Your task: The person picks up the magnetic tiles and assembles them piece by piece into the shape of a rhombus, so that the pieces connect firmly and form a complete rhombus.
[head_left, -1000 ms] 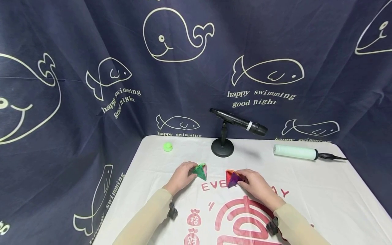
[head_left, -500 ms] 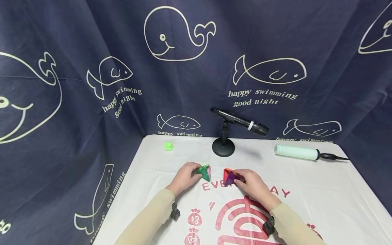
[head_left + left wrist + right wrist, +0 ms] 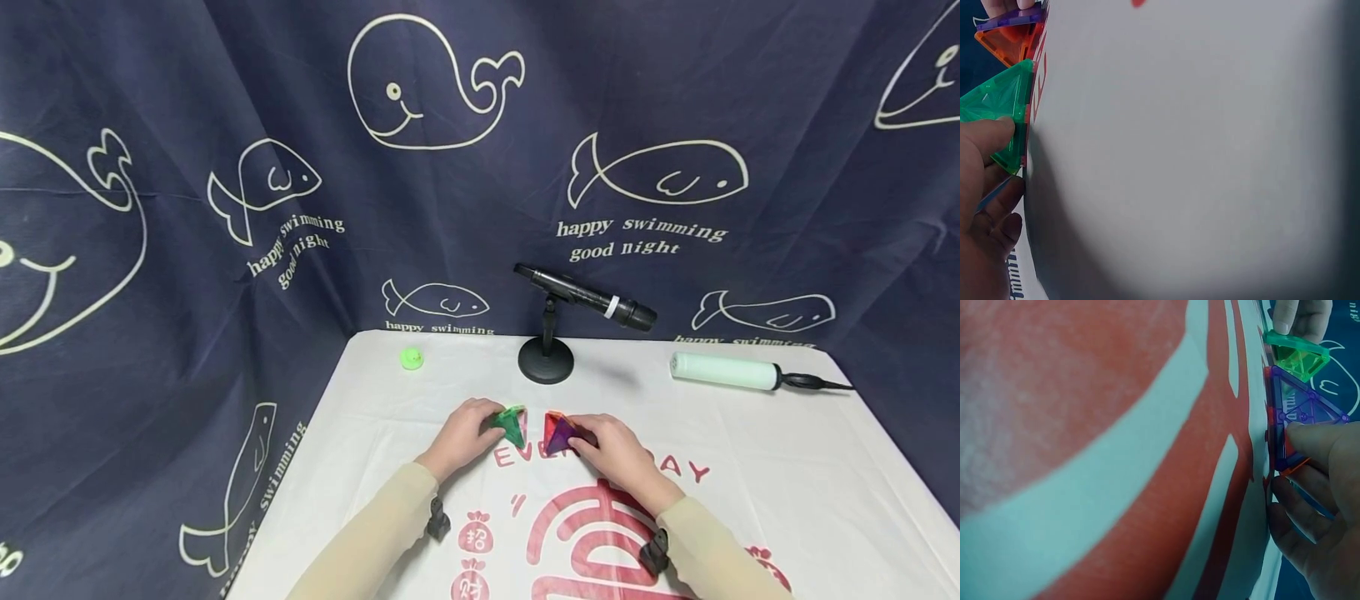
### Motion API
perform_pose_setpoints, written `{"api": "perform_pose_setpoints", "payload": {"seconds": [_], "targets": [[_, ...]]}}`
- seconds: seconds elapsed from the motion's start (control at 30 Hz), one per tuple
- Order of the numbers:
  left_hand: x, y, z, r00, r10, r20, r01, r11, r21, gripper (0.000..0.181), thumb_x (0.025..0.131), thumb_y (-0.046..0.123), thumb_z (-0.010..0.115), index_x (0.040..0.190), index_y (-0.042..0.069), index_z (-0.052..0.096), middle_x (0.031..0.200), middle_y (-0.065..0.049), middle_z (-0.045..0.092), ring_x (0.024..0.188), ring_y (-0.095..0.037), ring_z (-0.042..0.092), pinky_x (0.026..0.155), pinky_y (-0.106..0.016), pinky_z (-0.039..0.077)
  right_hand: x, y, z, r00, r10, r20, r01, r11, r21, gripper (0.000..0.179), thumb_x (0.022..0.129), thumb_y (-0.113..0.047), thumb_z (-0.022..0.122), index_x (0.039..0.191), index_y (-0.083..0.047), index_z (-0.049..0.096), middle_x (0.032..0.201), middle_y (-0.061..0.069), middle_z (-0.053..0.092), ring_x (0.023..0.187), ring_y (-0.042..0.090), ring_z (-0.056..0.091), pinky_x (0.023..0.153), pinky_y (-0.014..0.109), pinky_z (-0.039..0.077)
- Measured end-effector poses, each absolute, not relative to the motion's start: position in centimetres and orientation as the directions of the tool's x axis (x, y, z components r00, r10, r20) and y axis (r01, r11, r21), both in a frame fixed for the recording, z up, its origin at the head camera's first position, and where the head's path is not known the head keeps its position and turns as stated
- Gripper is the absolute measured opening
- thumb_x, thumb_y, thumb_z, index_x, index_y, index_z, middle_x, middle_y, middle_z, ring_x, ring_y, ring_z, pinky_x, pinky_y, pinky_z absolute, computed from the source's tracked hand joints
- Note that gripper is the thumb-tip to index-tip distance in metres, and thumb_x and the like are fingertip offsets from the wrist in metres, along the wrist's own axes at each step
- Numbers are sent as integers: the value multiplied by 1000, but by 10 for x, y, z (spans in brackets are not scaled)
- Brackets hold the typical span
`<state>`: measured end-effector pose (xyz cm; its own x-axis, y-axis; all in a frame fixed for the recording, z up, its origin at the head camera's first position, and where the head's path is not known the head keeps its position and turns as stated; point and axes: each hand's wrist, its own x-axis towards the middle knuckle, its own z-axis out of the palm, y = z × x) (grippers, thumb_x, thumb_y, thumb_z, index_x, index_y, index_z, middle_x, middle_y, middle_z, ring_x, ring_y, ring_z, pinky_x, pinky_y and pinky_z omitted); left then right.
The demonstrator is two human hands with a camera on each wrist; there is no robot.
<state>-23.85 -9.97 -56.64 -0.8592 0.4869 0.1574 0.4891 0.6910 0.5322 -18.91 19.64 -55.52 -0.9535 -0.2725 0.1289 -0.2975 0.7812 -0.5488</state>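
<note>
My left hand (image 3: 467, 433) pinches a small group of joined magnetic tiles (image 3: 512, 427), with green, light green and pink translucent faces. In the left wrist view the thumb presses flat on its green triangle (image 3: 997, 94). Facing it across a narrow gap, a second group of magnetic tiles (image 3: 558, 435) in purple, red and orange is held by my right hand (image 3: 618, 450). Its purple triangle (image 3: 1307, 406) is under the right thumb in the right wrist view, with fingers behind. Both groups stand low at the white tablecloth, over the printed red letters.
Behind the hands stands a black microphone (image 3: 588, 297) on a round-based stand (image 3: 546, 361). A small green rubber duck (image 3: 412, 358) sits at the back left. At the back right lies a pale mint hand pump (image 3: 723, 372). A dark blue curtain (image 3: 450, 217) hangs behind the table.
My left hand has slid to the right with the green tiles, and my right hand slightly left with the purple and red ones. The gap between the two groups has narrowed.
</note>
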Motion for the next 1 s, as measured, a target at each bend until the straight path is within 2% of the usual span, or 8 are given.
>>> {"api": "perform_pose_setpoints", "payload": {"seconds": [0.33,1.0], "targets": [[-240,-92,-567,-845,505,176,516,682,519,33,98,24,76,127,11,71,122,-1,71,116,-17,64,104,-34,48,-193,192,-554,-947,-284,152,-320,775,-545,38,95,-20,79,129,-4,72,122,14,73,117,37,66,101,57,49],[-239,-86,-568,-838,513,187,528,675,515,32,97,24,76,126,11,71,120,0,72,114,-16,64,102,-35,49,-195,185,-554,-955,-271,122,-293,788,-541,39,95,-20,79,129,-3,72,123,14,73,116,36,66,101,56,49]]}}
